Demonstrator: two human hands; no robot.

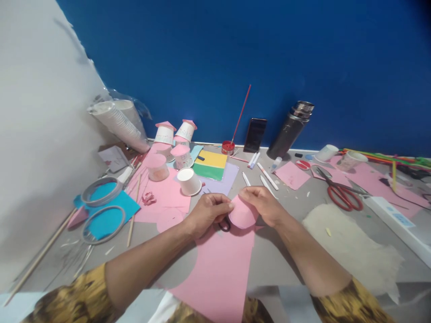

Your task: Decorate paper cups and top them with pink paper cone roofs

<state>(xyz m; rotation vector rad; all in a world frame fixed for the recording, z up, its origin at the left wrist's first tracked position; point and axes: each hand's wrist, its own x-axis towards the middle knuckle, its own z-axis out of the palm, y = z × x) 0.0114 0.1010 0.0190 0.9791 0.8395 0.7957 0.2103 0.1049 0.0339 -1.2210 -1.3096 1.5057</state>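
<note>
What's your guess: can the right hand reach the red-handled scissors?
Probably yes: nothing tall seems to stand between the right hand and the red-handled scissors, though it may first need to release the pink paper piece.

Back wall (215, 54): deep blue, plain, fills upper bkgd; darker twd top R corner.
L wall (37, 112): white, meets blue approx. at corner; edge ragged.
Base strip (210, 144): thin, whitish, along btm of back wall.
Surface (269, 269): grey, matte, right up agst back wall.
Light: soft, w/ faint shadows on L wall.
</note>
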